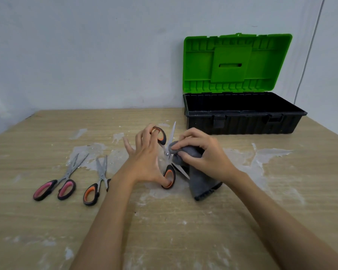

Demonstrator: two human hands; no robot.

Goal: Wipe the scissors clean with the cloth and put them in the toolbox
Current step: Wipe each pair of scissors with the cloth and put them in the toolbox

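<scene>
Three pairs on table: two lying at left, one in the hands.
Pink scissors: far left, flat on the wooden table, blades slightly parted.
Orange scissors: just right of pink pair, handle partly behind left forearm.
Left hand: thumb & a finger hooked thru both loops of the held scissors, blades spread wide, lower tip by the cloth.
Right hand: fingers pinching grey cloth round a blade nr the pivot.
Toolbox: back right, green lid up, well apart from scissors.
</scene>
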